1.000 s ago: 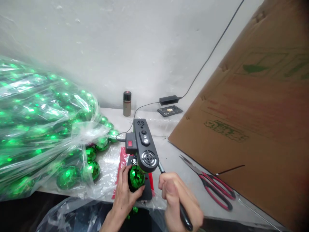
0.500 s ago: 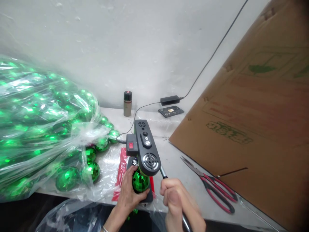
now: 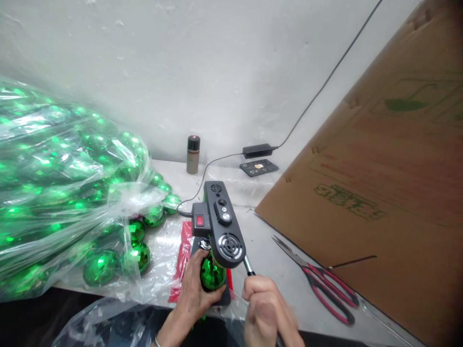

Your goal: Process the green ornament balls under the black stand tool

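Observation:
A shiny green faceted ball [image 3: 212,273] sits under the near end of a black machine [image 3: 224,224] that has a red switch and round silver vents. My left hand [image 3: 197,284] is closed around the ball's left and lower side, fingers by the machine's base. My right hand [image 3: 265,308] is wrapped round a metal lever with a dark grip [image 3: 249,265], which comes out of the machine's right side. The ball's top is hidden by the machine head.
A clear plastic bag [image 3: 72,159] full of green balls fills the left. Scissors [image 3: 325,289] with red-black handles lie right, beside a large cardboard box [image 3: 361,193]. Behind stand a small bottle [image 3: 193,156], a black power adapter [image 3: 257,151] and a phone [image 3: 259,167].
The whole view has shifted slightly, with things sitting a little further right. Both hands keep their hold on the ball and the lever; the right hand is a bit more upright.

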The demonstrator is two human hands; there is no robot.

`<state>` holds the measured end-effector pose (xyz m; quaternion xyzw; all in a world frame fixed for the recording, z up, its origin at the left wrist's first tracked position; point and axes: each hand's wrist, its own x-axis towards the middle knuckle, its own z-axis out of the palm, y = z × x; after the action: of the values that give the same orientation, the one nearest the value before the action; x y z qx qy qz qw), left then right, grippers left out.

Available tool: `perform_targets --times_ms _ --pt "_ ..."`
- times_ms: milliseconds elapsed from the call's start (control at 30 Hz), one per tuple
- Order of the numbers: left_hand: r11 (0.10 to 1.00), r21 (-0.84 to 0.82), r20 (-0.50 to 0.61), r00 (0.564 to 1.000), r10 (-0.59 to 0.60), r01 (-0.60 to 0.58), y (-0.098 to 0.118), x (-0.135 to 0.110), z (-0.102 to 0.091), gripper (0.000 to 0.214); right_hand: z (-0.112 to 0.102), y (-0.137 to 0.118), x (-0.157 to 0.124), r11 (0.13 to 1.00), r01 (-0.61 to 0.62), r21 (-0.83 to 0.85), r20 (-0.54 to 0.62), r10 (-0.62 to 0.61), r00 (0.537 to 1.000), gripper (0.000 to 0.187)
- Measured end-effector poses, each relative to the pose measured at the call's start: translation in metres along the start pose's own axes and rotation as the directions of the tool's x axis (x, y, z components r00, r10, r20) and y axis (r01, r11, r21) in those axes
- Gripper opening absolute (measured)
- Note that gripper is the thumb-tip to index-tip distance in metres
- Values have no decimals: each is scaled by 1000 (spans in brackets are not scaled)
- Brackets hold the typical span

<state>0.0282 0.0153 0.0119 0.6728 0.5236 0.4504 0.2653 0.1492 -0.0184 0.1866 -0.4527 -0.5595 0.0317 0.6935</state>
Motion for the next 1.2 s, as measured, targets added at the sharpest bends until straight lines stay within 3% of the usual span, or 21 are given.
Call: perform_targets --times_ms 167,600,833,1067,1200 --pt "998 34 -15 998 57 -56 0 0 0 78 10 -9 -2 998 -62 -8 -73 61 996 48" --pt "997 59 -34 998 54 -52 2 0 2 83 10 -6 -11 994 -104 28 -92 106 990 48" --pt "997 51 -89 994 57 -53 4 0 7 85 3 19 -12 995 80 53 -30 -79 996 45" --pt "996 65 -85 994 62 -56 3 1 8 86 1 22 -16 997 26 68 -27 -25 999 41" --pt "995 60 -85 993 87 -82 4 3 7 82 2 24 -17 995 64 72 -53 -60 997 42"
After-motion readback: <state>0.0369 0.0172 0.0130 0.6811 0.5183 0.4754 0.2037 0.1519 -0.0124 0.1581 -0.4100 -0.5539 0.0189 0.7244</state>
